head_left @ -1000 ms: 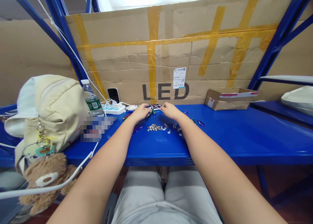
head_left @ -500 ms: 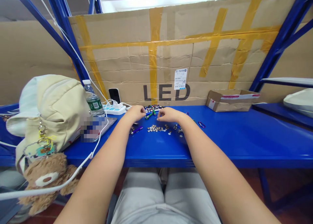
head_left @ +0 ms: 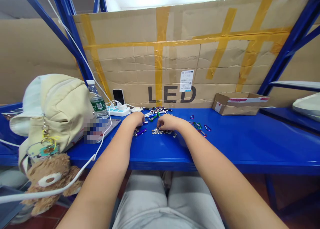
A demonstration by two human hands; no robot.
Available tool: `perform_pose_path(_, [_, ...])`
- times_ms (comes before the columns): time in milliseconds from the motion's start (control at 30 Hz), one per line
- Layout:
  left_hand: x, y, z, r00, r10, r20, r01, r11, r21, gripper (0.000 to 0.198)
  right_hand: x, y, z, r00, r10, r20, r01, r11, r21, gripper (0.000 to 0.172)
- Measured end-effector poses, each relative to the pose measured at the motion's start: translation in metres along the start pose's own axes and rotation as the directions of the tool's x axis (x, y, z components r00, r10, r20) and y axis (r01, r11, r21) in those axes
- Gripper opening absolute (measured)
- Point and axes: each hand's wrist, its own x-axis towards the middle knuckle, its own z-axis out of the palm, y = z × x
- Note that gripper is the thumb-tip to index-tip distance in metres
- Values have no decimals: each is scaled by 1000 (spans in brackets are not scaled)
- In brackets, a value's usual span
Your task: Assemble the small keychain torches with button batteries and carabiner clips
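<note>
My left hand (head_left: 138, 119) is closed round a small purple-and-silver tube (head_left: 145, 123), above the left part of the blue table. Just in front of it lies a purple tube (head_left: 141, 132) beside small metal parts. My right hand (head_left: 165, 123) has its fingers pinched together at a pile of small silver discs (head_left: 157, 131); whatever is between the fingertips is too small to make out. Behind both hands is a heap of coloured and silver tubes (head_left: 158, 113). Right of my right hand lie several carabiners (head_left: 198, 125), green, red and blue.
An open cardboard box (head_left: 240, 104) stands at the back right. On the left are a cream bag (head_left: 60, 105) with a teddy bear, a water bottle (head_left: 98, 104), a power strip (head_left: 118, 110) and a phone (head_left: 118, 97). A white cable crosses there.
My right hand has come down and left onto the disc pile, uncovering the carabiners. My left hand has lowered slightly, and a tube now shows at its fingers. The view has shifted slightly.
</note>
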Motion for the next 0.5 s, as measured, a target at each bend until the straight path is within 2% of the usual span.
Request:
perform_pose_path(133, [6,6,6,979,179,-96,-187,979,-83,19,3,2,4,999,35,-31,-34,999,9,21])
perform_pose_path(200, [10,9,9,960,224,-168,-246,961,-124,20,5,3,6,998,51,-41,-51,999,16,20])
perform_pose_path(367, [14,10,11,935,222,-278,-268,953,-140,22,5,5,6,994,75,-85,-73,997,25,24])
perform_pose_path(500, [15,2,7,930,107,-351,-172,972,-162,18,3,8,2,981,75,-181,-62,995,74,28])
